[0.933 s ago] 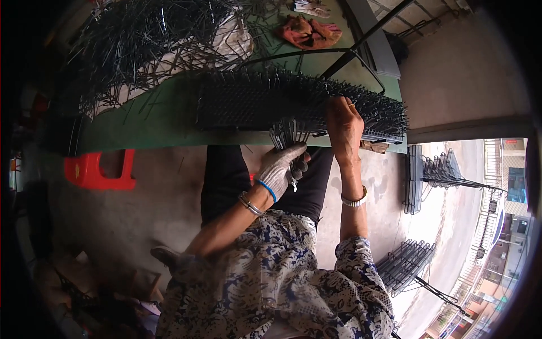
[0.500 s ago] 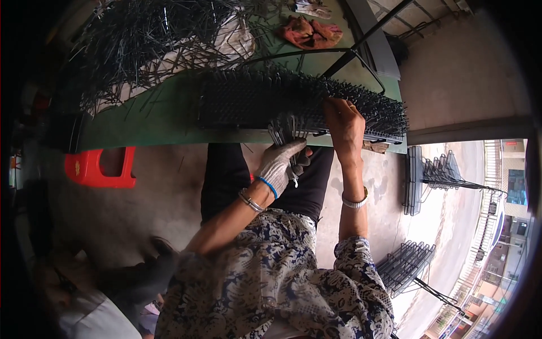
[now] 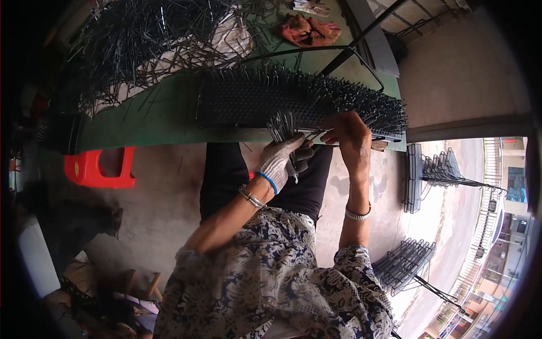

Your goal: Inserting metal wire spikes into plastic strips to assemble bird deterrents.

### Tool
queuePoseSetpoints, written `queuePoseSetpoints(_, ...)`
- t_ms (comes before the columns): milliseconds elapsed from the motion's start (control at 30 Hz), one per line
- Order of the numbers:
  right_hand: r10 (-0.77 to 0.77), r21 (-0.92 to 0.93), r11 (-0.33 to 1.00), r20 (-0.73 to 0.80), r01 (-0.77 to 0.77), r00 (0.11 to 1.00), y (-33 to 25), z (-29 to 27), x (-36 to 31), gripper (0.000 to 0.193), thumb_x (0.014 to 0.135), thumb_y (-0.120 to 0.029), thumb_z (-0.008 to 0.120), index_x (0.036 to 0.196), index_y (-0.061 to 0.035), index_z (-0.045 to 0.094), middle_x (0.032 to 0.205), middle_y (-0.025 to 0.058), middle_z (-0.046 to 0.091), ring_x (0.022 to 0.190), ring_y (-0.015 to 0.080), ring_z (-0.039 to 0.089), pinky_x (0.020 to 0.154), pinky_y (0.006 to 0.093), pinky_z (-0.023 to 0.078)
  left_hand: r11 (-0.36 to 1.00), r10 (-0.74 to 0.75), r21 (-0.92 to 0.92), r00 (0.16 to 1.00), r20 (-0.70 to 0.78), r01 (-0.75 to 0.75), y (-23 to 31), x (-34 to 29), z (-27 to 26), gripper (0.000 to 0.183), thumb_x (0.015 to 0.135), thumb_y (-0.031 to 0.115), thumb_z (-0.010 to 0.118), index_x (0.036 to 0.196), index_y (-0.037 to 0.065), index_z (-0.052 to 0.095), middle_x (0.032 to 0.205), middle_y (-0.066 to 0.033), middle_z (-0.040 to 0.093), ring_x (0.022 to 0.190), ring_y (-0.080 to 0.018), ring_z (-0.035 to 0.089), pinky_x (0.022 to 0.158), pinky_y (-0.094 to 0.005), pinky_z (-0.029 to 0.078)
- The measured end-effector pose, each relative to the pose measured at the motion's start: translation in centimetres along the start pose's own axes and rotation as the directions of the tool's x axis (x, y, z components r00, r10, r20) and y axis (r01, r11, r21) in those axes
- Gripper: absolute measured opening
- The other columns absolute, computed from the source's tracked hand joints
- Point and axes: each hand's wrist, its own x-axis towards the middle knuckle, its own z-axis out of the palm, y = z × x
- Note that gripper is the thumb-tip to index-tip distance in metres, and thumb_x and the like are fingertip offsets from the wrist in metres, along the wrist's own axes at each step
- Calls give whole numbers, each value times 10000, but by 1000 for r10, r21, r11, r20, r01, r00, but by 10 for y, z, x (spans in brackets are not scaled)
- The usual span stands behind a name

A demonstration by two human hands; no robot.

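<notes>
My left hand (image 3: 280,158), in a whitish knit glove with dark fingertips, is closed round a bundle of thin dark metal rods (image 3: 284,125) that fan upward from it. My bare right hand (image 3: 353,141) is just right of the bundle, thumb and fingertips drawn together toward it. Whatever those fingers pinch is too small to make out. Beyond both hands, at the table's near edge, lies a long black perforated rack (image 3: 240,107). Short rods stand upright in its holes, thickly at the right (image 3: 375,107) and along the far side. Bare holes show at the front left.
A tangled heap of dark rods (image 3: 152,45) on pale cloth covers the far left of the green table (image 3: 164,127). A reddish cloth (image 3: 309,31) lies farther back, near a black metal bar (image 3: 344,55). A red stool (image 3: 101,168) stands left; wire racks (image 3: 403,265) stand right.
My right hand has left the rods on the rack and come back toward me, beside the bundle. My left hand stays nearly in place. At lower left, a dark blurred shape has shifted.
</notes>
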Motion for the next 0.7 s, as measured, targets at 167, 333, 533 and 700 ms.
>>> queuePoseSetpoints(167,-333,-369,906,-322,206,886,10,-4,18,94,943,-66,543,982,6,591,814,62,654,665,140,669,615,263,533,999,-7,-36,1000,16,8,0,9,-4,170,924,208,630,1023,71,644,933,-84,709,752,-182,704,532,-280,535)
queuePoseSetpoints(333,-343,-427,887,-352,177,871,14,7,30,67,934,-71,541,962,-24,580,765,78,658,659,154,683,572,268,515,998,-12,-69,1000,16,13,-3,11,-1,163,921,196,629,999,53,639,888,-106,706,737,-205,700,603,-323,571)
queuePoseSetpoints(533,-323,-451,879,-325,155,889,9,8,28,74,931,-89,540,954,-31,580,728,83,676,664,141,687,571,257,511,993,10,-121,996,86,0,-8,14,-5,141,932,183,598,997,70,652,855,-87,695,722,-201,685,646,-362,580)
queuePoseSetpoints(700,-302,-451,879,-271,157,914,7,3,30,119,941,-122,536,948,-16,590,706,79,681,700,128,691,588,247,520,991,0,-131,996,91,12,-7,15,-7,147,937,187,588,990,64,650,850,-83,691,722,-200,683,648,-368,583)
